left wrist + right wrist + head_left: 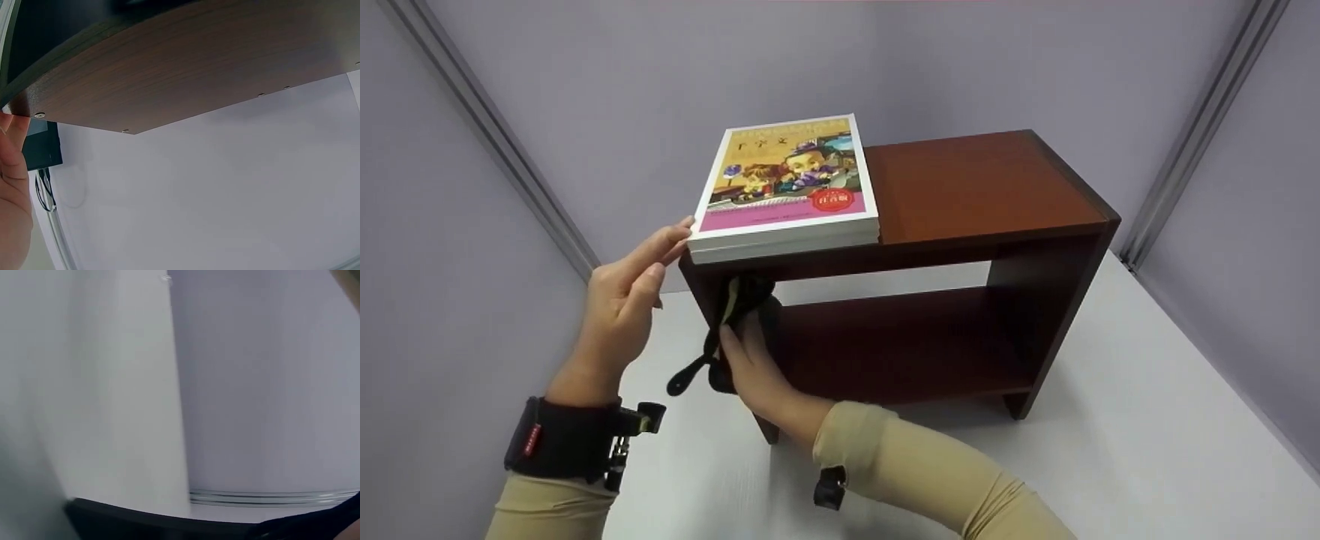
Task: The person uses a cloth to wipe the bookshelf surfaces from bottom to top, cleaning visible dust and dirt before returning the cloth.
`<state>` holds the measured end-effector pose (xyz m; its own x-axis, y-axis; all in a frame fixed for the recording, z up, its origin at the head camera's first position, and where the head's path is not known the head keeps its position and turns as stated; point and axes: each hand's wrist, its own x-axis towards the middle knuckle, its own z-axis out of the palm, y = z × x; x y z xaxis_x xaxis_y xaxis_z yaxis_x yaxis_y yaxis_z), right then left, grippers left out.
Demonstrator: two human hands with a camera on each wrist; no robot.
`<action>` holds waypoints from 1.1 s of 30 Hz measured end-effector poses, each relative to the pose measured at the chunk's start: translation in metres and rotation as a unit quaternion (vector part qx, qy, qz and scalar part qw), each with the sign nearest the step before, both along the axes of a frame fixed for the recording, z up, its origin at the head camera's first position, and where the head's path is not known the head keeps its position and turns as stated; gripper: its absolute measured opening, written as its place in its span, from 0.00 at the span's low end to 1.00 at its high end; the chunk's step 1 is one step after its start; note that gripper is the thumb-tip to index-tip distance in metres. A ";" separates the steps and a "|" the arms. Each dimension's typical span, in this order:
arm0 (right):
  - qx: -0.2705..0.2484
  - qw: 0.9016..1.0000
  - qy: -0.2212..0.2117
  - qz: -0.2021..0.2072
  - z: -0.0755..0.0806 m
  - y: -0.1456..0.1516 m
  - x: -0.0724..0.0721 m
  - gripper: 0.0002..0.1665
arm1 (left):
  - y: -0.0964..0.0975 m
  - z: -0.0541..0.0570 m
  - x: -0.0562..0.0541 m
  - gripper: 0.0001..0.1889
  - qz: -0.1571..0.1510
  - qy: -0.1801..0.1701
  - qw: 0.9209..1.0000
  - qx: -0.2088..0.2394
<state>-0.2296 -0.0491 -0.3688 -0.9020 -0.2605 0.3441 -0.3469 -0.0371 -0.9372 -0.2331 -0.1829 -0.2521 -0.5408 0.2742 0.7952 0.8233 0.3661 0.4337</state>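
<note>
Head view shows, nearest, two beige sleeves over a matte white table (pixel 1147 450), with the small wooden shelf unit (pixel 982 187) standing on it as the landmark. In front of the shelf unit's left upright, the right hand (pixel 754 371) presses a dark cloth (pixel 739 307) with a yellowish fold against the upright's front edge; its fingers lie over the cloth, but whether they curl round it I cannot tell. A dark strap end hangs from the cloth, left of the upright. Just left of the shelf unit's top corner, the left hand (pixel 626 296) is held with fingers straight and close together, their tips touching the corner of the books (pixel 787 187), clamped on nothing. The books are a flat, glossy stack with a colourful cartoon cover and a pink band, lying on the left half of the shelf unit's top and overhanging its left and front edges slightly. The shelf unit is smooth reddish-brown board, box-shaped, with one lower shelf and an open back; the right half of its top is bare. Behind and beside it stand plain lilac walls with metal corner rails, and open table lies to its right. The left wrist view shows wood-grain board with small screws.
</note>
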 end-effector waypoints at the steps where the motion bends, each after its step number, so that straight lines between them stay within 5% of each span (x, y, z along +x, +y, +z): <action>1: -0.001 1.000 0.027 0.004 0.009 0.000 -0.001 0.34 | 0.000 0.000 0.000 0.21 0.000 0.003 1.000 0.000; 4: 0.004 0.997 0.072 0.005 0.031 0.002 -0.005 0.34 | 0.001 0.000 0.000 0.21 0.001 0.011 1.000 -0.002; 7: 0.009 0.997 0.073 0.004 0.046 0.003 -0.012 0.32 | 0.001 0.001 0.000 0.21 0.007 0.018 1.000 -0.006; 12: 0.024 0.999 0.024 0.014 0.054 0.007 -0.032 0.22 | 0.002 0.002 -0.001 0.21 0.002 0.024 1.000 -0.001; 15: 0.066 0.997 -0.028 -0.004 0.052 0.010 -0.048 0.30 | 0.002 0.002 -0.002 0.21 -0.001 0.026 1.000 0.002; 21: 0.116 0.985 -0.124 -0.022 0.014 0.014 -0.069 0.42 | 0.002 -0.002 0.000 0.21 0.003 0.028 1.000 -0.002; 27: 0.112 0.974 -0.198 0.013 -0.031 0.018 -0.067 0.47 | 0.001 -0.002 0.002 0.20 0.011 0.024 1.000 0.003; 33: 0.102 0.966 -0.237 0.032 -0.051 0.020 -0.057 0.48 | 0.002 -0.002 0.002 0.20 0.023 0.022 0.999 -0.005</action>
